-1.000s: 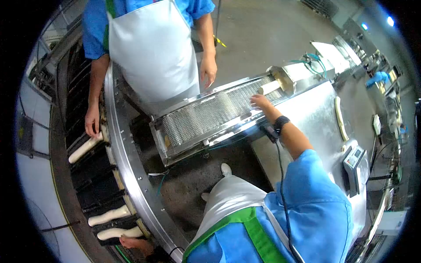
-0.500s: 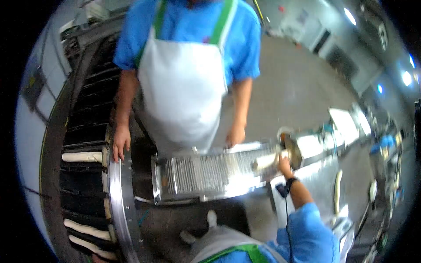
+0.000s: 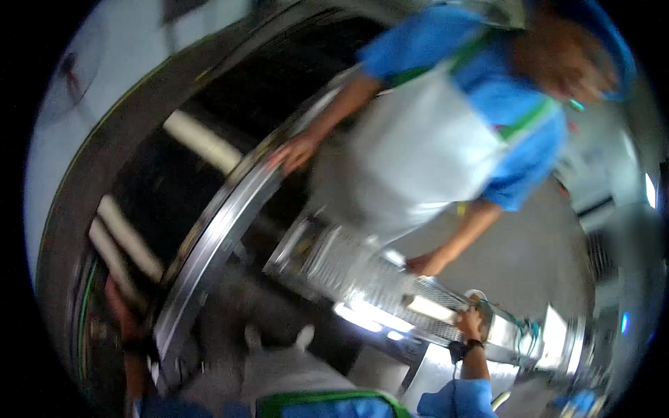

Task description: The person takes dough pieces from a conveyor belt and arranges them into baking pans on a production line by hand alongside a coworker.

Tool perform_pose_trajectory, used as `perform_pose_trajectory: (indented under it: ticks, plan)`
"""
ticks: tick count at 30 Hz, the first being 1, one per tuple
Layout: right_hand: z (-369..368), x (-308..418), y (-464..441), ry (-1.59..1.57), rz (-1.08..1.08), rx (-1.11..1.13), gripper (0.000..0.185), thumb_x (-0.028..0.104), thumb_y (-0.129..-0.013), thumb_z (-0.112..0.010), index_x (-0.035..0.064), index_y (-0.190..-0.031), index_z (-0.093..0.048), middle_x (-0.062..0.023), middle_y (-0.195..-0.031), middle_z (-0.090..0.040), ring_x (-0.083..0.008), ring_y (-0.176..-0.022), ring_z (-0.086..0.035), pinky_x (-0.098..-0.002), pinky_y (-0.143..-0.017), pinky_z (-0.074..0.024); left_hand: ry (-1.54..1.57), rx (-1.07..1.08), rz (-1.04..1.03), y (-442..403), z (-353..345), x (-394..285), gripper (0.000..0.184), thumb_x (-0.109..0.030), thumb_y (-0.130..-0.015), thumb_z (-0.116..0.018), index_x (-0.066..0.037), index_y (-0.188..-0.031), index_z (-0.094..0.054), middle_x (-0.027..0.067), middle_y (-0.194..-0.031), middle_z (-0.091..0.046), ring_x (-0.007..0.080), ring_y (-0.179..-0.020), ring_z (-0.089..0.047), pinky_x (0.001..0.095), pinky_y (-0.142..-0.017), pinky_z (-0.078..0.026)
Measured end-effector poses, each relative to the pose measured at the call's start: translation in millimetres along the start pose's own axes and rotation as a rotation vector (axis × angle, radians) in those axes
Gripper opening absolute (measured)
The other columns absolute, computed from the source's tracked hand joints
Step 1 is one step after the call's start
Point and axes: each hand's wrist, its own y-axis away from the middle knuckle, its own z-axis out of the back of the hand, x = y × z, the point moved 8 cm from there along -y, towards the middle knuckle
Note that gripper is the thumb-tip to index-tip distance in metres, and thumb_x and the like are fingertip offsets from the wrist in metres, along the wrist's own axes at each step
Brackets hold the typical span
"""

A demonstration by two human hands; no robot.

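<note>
Everything is blurred by motion. On the mesh conveyor (image 3: 348,268), a pale dough strip (image 3: 432,308) lies lengthwise. My right hand (image 3: 470,320), with a dark band at the wrist, is at the strip's right end beside the machine outlet; its finger shape is smeared. At the far left, my left hand (image 3: 120,299) is beside the lower part of a long dough strip (image 3: 111,247), its fingers too blurred to read. A second strip (image 3: 131,237) lies parallel on the dark slotted line (image 3: 160,188). Farther up that line is another strip (image 3: 202,141).
A co-worker in a white apron (image 3: 425,150) stands across the conveyor, one hand (image 3: 296,152) on the curved metal rail (image 3: 216,226), the other hand (image 3: 428,263) at the conveyor's far edge. A metal table (image 3: 435,373) stands beside my right arm.
The view has swung left and tilted. My left hand is in plain view again at the left. My right hand remains by the outlet, at the dough's end.
</note>
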Motion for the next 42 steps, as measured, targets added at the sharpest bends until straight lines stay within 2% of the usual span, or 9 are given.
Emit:
perform_pose_trajectory:
  ticks: [1, 2, 6, 9, 23, 31, 35, 39, 42]
  plan:
    - [-27.0, -17.9, -9.0, -0.132, -0.046, 0.192, 0.03, 0.026, -0.063, -0.057, 0.0114, -0.088, -0.053, -0.0099, -0.092, -0.048, -0.0289, -0.089, -0.044, -0.042, -0.071, -0.0371, 0.028, -0.008, 0.046, 8.2, 6.7, -9.7, 0.054, -0.044, -0.081, -0.028, -0.007, -0.12, -0.024, 0.01, -0.118, -0.03, 0.0233, -0.105, -0.033, 0.0356, -0.087, -0.028]
    - [-10.3, -15.5, -2.2, -0.077, 0.027, -0.026, 0.038, 0.018, -0.056, -0.063, 0.0085, -0.091, -0.051, -0.0089, -0.086, -0.052, -0.0267, -0.086, -0.048, -0.0376, -0.074, -0.0374, -0.043, -0.029, -0.078, -16.3, 28.0, 3.9, 0.05, -0.041, -0.08, -0.034, -0.007, -0.117, -0.029, 0.01, -0.114, -0.034, 0.023, -0.102, -0.035, 0.0349, -0.087, -0.028]
    - [24.6, -3.1, -9.8, -0.45, 0.154, 0.04, 0.032, 0.008, -0.062, -0.058, 0.0016, -0.091, -0.047, -0.0093, -0.082, -0.052, -0.0268, -0.081, -0.049, -0.0281, -0.069, -0.0381, 0.046, -0.192, -0.097, -25.5, 54.9, 35.1, 0.041, -0.032, -0.077, -0.043, -0.008, -0.109, -0.038, 0.0068, -0.11, -0.035, 0.0177, -0.097, -0.036, 0.03, -0.082, -0.03]
    - [111.2, 67.0, 5.0, -1.108, 0.34, -0.139, 0.024, 0.011, -0.066, -0.054, 0.0003, -0.083, -0.042, -0.0066, -0.08, -0.047, -0.0144, -0.075, -0.044, -0.025, -0.064, -0.0365, -0.043, -0.309, -0.063, -33.9, 70.7, 46.0, 0.038, -0.029, -0.077, -0.042, -0.008, -0.109, -0.038, 0.0061, -0.109, -0.033, 0.0172, -0.095, -0.037, 0.0287, -0.082, -0.03]
    - [451.6, 486.4, 82.3, -1.788, 1.005, 0.003, 0.02, 0.014, -0.074, -0.053, 0.0026, -0.088, -0.044, -0.0075, -0.075, -0.052, -0.0137, -0.062, -0.051, -0.0233, -0.053, -0.0429, 0.038, -0.313, -0.216, -36.7, 100.9, 61.2, 0.04, -0.027, -0.076, -0.044, -0.004, -0.108, -0.039, 0.0109, -0.111, -0.029, 0.0209, -0.102, -0.031, 0.0292, -0.087, -0.025]
    - [392.5, 732.8, 84.8, -1.295, 1.182, 0.598, 0.026, 0.02, -0.071, -0.057, -0.0004, -0.087, -0.05, -0.0091, -0.077, -0.053, -0.0147, -0.066, -0.053, -0.023, -0.055, -0.0439, -0.103, -0.366, -0.142, -30.1, 96.0, 43.3, 0.036, -0.024, -0.076, -0.043, -0.006, -0.106, -0.04, 0.0125, -0.112, -0.028, 0.0235, -0.106, -0.028, 0.03, -0.089, -0.021]
    - [353.3, 753.9, 92.4, -0.964, 1.19, 0.42, 0.026, 0.019, -0.072, -0.054, -0.0002, -0.09, -0.05, -0.0076, -0.078, -0.053, -0.0152, -0.066, -0.055, -0.0236, -0.056, -0.0447, -0.181, -0.354, -0.19, -22.6, 86.8, 23.1, 0.033, -0.022, -0.077, -0.042, -0.005, -0.105, -0.04, 0.014, -0.112, -0.028, 0.025, -0.106, -0.026, 0.0309, -0.089, -0.02]
    - [334.2, 765.2, 136.1, -0.46, 1.422, -0.384, 0.034, 0.026, -0.073, -0.05, 0.0035, -0.098, -0.046, -0.0172, -0.076, -0.054, -0.0252, -0.068, -0.056, -0.0338, -0.059, -0.0443, -0.204, -0.355, -0.195, -21.1, 84.5, 24.1, 0.031, -0.018, -0.077, -0.041, -0.004, -0.104, -0.04, 0.0151, -0.114, -0.027, 0.0259, -0.109, -0.024, 0.0313, -0.09, -0.019]
    - [295.3, 783.6, 122.1, -0.48, 1.255, -0.154, 0.039, 0.035, -0.074, -0.046, 0.0091, -0.103, -0.042, -0.0189, -0.076, -0.054, -0.0304, -0.071, -0.054, -0.0397, -0.063, -0.0425, -0.223, -0.35, -0.25, -32.0, 83.6, 37.0, 0.033, -0.017, -0.077, -0.042, -0.003, -0.107, -0.04, 0.0158, -0.117, -0.025, 0.0269, -0.11, -0.023, 0.0326, -0.091, -0.019]
